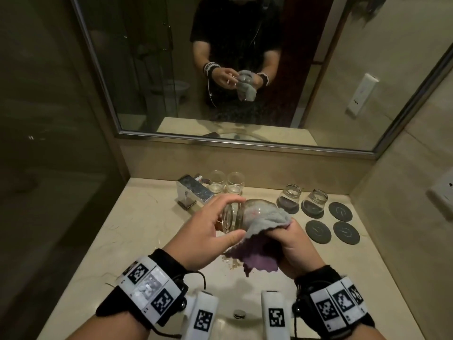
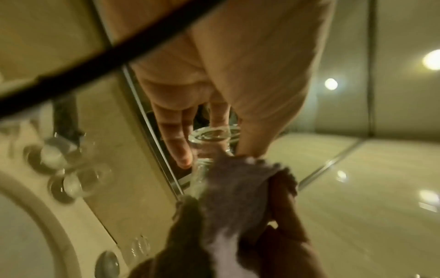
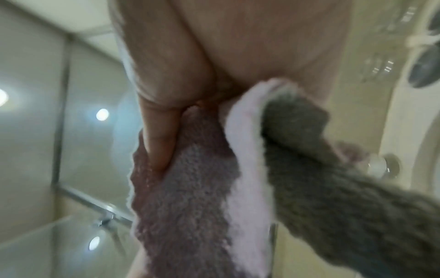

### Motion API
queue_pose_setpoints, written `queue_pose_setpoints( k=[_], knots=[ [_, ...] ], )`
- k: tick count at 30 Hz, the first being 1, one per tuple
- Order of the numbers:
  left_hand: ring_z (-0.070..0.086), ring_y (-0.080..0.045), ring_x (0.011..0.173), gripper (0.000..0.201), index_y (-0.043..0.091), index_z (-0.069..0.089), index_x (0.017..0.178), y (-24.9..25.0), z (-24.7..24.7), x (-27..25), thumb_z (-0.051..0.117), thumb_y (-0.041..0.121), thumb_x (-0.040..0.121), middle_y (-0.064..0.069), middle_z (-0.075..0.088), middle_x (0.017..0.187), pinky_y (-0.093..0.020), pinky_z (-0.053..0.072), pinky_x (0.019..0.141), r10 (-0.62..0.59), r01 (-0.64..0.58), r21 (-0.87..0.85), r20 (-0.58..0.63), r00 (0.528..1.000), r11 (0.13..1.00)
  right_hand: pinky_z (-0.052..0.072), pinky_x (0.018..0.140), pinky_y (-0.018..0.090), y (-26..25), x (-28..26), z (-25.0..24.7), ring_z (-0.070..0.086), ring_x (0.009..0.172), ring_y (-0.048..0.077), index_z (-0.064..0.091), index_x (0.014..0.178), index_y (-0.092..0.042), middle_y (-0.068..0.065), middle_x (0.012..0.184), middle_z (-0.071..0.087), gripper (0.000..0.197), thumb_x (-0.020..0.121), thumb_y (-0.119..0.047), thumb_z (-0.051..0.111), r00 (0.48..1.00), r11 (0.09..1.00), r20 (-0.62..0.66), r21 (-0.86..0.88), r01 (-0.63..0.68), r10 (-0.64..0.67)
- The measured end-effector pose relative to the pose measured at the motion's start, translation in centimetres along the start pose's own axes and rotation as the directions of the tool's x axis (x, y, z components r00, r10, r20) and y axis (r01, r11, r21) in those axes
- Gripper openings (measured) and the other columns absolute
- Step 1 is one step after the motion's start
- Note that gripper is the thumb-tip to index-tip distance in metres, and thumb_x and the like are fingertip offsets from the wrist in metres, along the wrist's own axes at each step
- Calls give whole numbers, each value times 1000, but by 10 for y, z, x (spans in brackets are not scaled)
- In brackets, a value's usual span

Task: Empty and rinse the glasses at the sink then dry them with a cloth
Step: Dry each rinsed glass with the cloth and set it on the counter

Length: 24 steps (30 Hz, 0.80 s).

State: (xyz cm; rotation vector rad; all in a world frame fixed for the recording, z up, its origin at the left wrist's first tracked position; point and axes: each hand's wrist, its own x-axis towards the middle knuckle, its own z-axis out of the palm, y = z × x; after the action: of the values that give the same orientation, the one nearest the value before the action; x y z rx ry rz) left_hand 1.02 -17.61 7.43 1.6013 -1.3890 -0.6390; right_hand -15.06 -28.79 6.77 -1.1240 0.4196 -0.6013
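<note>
My left hand (image 1: pixel 215 222) grips a clear glass (image 1: pixel 236 217) by its base, holding it on its side above the sink. The grey and purple cloth (image 1: pixel 264 224) is stuffed into the glass's mouth and hangs down below it. My right hand (image 1: pixel 291 244) grips the cloth at the glass's open end. In the left wrist view my left hand's fingers (image 2: pixel 178 146) curl round the glass (image 2: pixel 209 137), with the cloth (image 2: pixel 238 184) below it. The right wrist view shows only my palm and the cloth (image 3: pixel 202 178) bunched under my thumb.
Two upright glasses (image 1: pixel 225 182) stand behind the chrome tap (image 1: pixel 196 190). Two upside-down glasses (image 1: pixel 302 201) sit on dark round coasters; three more coasters (image 1: pixel 340 222) lie bare to the right. The sink basin (image 1: pixel 240 315) is below my wrists. A mirror (image 1: pixel 220 69) fills the back wall.
</note>
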Motion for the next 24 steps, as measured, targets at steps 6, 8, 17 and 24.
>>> queue_pose_setpoints(
  k=[6, 8, 17, 24],
  knots=[
    [68, -13, 87, 54, 35, 51, 128, -6, -5, -5, 70, 45, 79, 5, 59, 121, -22, 53, 65, -227, 226, -314, 34, 973, 922, 55, 55, 37, 5, 0, 9, 68, 69, 33, 70, 94, 1, 25, 85, 70, 22, 72, -1, 70, 999, 992, -34, -126, -6, 2],
    [70, -16, 78, 49, 28, 55, 123, -5, -7, -6, 70, 38, 78, -5, 60, 122, -23, 53, 61, -250, 241, -390, 30, 968, 889, 54, 51, 31, 3, -4, 15, 70, 66, 29, 68, 96, 3, 22, 83, 72, 27, 71, 0, 76, 998, 979, -51, -205, 25, -36],
    [69, -24, 71, 53, 25, 56, 122, -1, -18, -6, 77, 27, 73, -7, 59, 120, -37, 59, 72, -223, 211, -483, 34, 974, 850, 55, 71, 23, 6, -5, 17, 70, 85, 9, 47, 112, -13, -3, 90, 72, 68, 57, 1, 83, 976, 952, -158, -288, 101, -151],
    [64, -28, 88, 62, 48, 48, 131, -7, -15, -10, 78, 28, 80, 5, 56, 131, -34, 57, 80, -51, 65, -241, 60, 997, 968, 53, 90, 42, 7, 1, 16, 65, 104, 29, 63, 111, -21, 12, 110, 70, 60, 56, -5, 80, 994, 990, -46, -101, 99, -103]
  ],
)
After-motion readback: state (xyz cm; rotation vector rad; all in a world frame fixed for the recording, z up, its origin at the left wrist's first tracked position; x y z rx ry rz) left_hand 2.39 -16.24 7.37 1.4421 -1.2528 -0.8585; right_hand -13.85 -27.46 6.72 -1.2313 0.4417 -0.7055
